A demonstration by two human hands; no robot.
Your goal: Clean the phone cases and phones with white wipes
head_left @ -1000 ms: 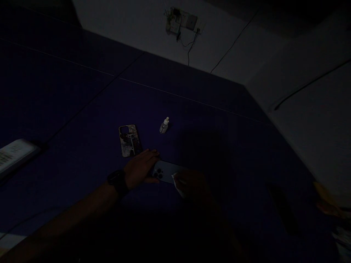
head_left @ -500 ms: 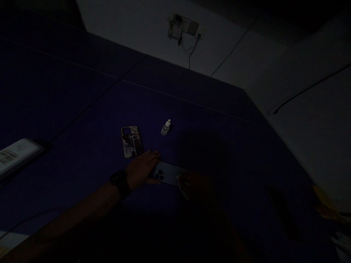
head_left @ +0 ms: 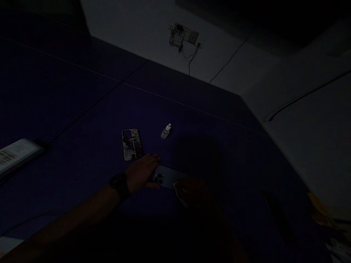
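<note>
A phone (head_left: 168,178) lies flat, back up, between the person's hands, its camera end toward the left hand (head_left: 140,173). That hand brackets this end, its fingers nearly together along the far edge and its thumb at the near edge. The other end runs under the right hand (head_left: 195,190), whose fingers, deep in shadow, pinch a white wipe (head_left: 179,195) against the phone's near side; their exact set cannot be told.

Just beyond the left fingers sits a patterned phone case (head_left: 128,149), and a small dropper bottle (head_left: 165,132) stands farther out, apart from both. A broad stretch of surface separates the case from the white box (head_left: 19,153) at the left, and another reaches from the bottle to the far edge. Well to the right lies a dark flat object (head_left: 279,219), with a yellow item (head_left: 319,204) near the side edge.

The surface (head_left: 104,117) is deep blue, crossed by thin lines, and ends at a pale wall (head_left: 131,25) carrying sockets (head_left: 189,34) and cords. The room is very dim. The phone's back looks plain blue-grey, with dark round lenses clustered in one corner.
</note>
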